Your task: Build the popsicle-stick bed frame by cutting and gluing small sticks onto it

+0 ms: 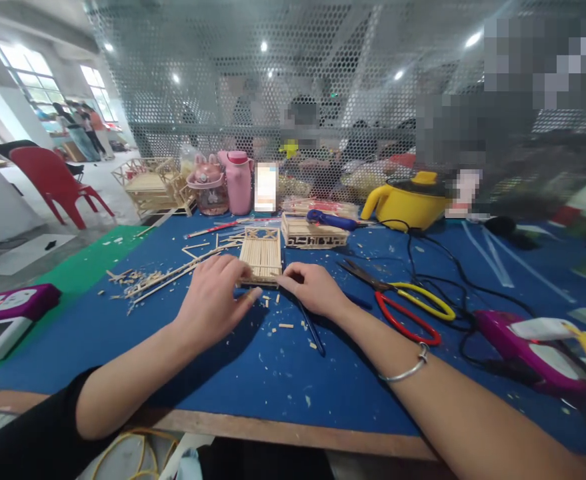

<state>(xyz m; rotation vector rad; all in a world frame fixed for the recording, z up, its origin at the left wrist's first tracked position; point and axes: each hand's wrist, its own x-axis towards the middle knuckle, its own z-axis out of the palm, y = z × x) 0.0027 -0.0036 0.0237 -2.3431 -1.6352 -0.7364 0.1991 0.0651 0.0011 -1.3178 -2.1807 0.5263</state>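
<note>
A miniature bed-like piece of pale wooden sticks, with a slatted top and a latticed end, sits on the blue mat between my hands. My left hand is at its front left corner, with bent fingers against the side and the thumb along the front. At the front right corner my right hand pinches the edge between thumb and fingers. Exactly what the fingertips grip is partly hidden. Small stick offcuts lie in front of the piece, beside a dark blue pen-like tool below my right hand.
Scissors with red and yellow handles lie to the right, near black cables and a purple device. A blue glue gun rests on a second stick frame. Behind stand a pink bottle and yellow pot. Loose sticks lie left.
</note>
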